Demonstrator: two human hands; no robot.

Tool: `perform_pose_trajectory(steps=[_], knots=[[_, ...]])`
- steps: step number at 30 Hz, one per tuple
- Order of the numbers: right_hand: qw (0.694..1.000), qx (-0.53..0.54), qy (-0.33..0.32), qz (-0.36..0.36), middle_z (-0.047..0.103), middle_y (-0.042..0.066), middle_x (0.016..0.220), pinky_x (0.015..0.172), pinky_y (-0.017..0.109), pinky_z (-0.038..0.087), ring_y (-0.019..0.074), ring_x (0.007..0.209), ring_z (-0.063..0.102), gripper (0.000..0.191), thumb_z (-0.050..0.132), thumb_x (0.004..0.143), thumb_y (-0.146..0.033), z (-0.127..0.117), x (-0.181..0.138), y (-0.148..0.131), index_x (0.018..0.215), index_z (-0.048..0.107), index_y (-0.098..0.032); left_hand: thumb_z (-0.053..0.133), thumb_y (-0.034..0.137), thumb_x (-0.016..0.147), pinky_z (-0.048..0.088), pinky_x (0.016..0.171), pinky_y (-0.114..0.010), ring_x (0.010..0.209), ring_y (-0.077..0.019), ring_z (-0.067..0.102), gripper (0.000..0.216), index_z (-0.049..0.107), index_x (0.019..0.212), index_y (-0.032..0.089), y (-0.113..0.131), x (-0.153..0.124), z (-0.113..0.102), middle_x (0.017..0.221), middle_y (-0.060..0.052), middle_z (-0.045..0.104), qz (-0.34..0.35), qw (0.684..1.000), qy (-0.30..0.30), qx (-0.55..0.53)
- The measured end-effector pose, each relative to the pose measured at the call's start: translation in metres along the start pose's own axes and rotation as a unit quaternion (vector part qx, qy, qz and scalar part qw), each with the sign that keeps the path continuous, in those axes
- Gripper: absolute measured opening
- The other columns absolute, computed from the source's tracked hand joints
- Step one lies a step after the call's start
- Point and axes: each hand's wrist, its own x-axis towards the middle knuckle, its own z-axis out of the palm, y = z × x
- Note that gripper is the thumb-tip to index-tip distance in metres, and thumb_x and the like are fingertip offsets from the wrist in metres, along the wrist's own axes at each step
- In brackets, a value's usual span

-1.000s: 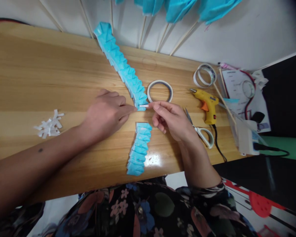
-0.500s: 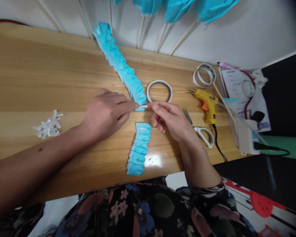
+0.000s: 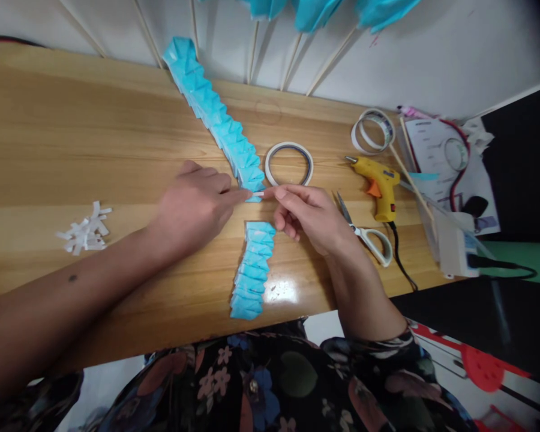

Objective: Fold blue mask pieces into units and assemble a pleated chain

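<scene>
A long pleated blue paper strip (image 3: pixel 216 117) runs diagonally across the wooden table (image 3: pixel 49 150). At its near end my left hand (image 3: pixel 193 207) and my right hand (image 3: pixel 308 219) meet, both pinching a small white tape strip (image 3: pixel 257 194) against the paper's tip. My fingers on both hands are pressed together. A shorter pleated blue paper piece (image 3: pixel 253 270) lies just below the hands, near the table's front edge. A white tape roll (image 3: pixel 289 163) lies flat right behind my right hand's fingertips.
White backing scraps (image 3: pixel 84 231) are piled at the left. Scissors (image 3: pixel 369 237), a yellow glue gun (image 3: pixel 378 183) with its cord and a second tape roll (image 3: pixel 372 130) lie to the right. Wooden sticks with blue paper (image 3: pixel 297 60) lean on the back wall. Clutter fills the right edge.
Hardly anything moved; both hands stay pinched at the strip's near end, and the view has shifted slightly.
</scene>
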Motion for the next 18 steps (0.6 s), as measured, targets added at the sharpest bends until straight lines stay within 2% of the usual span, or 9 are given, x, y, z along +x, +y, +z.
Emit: perform_pose_trajectory(steps=[2,4,7,9,10,13,16,18], knots=[[1.000,-0.009,0.006,-0.005,0.062,-0.004,0.056,0.038,0.019,0.032,0.0058,0.041,0.045,0.040,0.065,0.093,-0.053,-0.001,-0.002,-0.001,0.103,0.075,-0.016,0.035,0.018,0.102,0.035,0.072,-0.038,0.073,-0.0235,0.060,0.044,0.079,0.108,0.022,0.001,0.000,-0.001,0.072,-0.007,0.064,0.006,1.000,-0.013,0.022],[0.998,-0.033,0.041,-0.024,0.062,-0.003,0.057,0.039,0.021,0.033,0.0065,0.041,0.045,0.040,0.064,0.094,-0.053,-0.002,-0.006,-0.001,0.103,0.076,-0.016,0.034,0.018,0.103,0.034,0.072,-0.037,0.074,-0.0231,0.060,0.044,0.078,0.109,0.022,0.002,0.000,-0.002,0.074,-0.007,0.064,0.009,0.999,-0.021,0.034],[0.973,-0.110,0.170,-0.111,0.060,-0.003,0.057,0.045,0.023,0.038,0.0088,0.045,0.047,0.036,0.058,0.098,-0.049,-0.003,-0.011,0.000,0.099,0.079,-0.019,0.034,0.018,0.103,0.033,0.072,-0.036,0.074,-0.0221,0.060,0.044,0.077,0.110,0.023,0.002,0.000,-0.002,0.074,-0.006,0.064,0.004,0.999,-0.024,0.033],[0.935,-0.194,0.228,-0.191,0.062,-0.001,0.062,0.055,0.026,0.044,0.0120,0.053,0.053,0.033,0.055,0.100,-0.044,-0.003,-0.012,0.003,0.100,0.080,-0.022,0.034,0.019,0.103,0.033,0.072,-0.036,0.074,-0.0223,0.059,0.044,0.078,0.109,0.023,0.002,-0.001,-0.002,0.074,-0.006,0.064,0.001,0.999,-0.022,0.031],[0.913,-0.245,0.228,-0.233,0.064,0.001,0.067,0.060,0.028,0.046,0.0138,0.060,0.056,0.030,0.055,0.101,-0.040,-0.002,-0.013,0.005,0.102,0.080,-0.023,0.034,0.019,0.103,0.033,0.072,-0.036,0.074,-0.0226,0.059,0.044,0.078,0.109,0.023,0.002,-0.001,-0.002,0.074,-0.006,0.064,0.001,0.999,-0.021,0.032],[0.838,-0.401,0.165,-0.331,0.069,0.004,0.084,0.073,0.032,0.048,0.0181,0.079,0.060,0.029,0.054,0.098,-0.024,0.000,-0.011,0.011,0.113,0.078,-0.026,0.034,0.019,0.102,0.035,0.072,-0.037,0.074,-0.0230,0.060,0.044,0.077,0.112,0.023,0.002,-0.001,-0.002,0.073,-0.007,0.064,0.004,0.999,-0.014,0.030],[0.764,-0.512,0.145,-0.365,0.070,0.005,0.095,0.076,0.034,0.047,0.0197,0.087,0.058,0.039,0.051,0.095,-0.012,0.003,-0.007,0.016,0.118,0.077,-0.029,0.034,0.019,0.102,0.036,0.072,-0.037,0.074,-0.0226,0.060,0.044,0.076,0.111,0.023,0.002,-0.002,-0.001,0.071,-0.006,0.063,0.007,1.000,-0.006,0.025],[0.733,-0.553,0.158,-0.363,0.070,0.005,0.099,0.074,0.033,0.047,0.0200,0.089,0.056,0.037,0.052,0.096,-0.011,0.004,-0.005,0.017,0.115,0.077,-0.030,0.034,0.019,0.101,0.036,0.072,-0.037,0.073,-0.0225,0.060,0.043,0.076,0.110,0.023,0.001,-0.002,-0.001,0.071,-0.006,0.062,0.008,1.000,-0.004,0.023]])
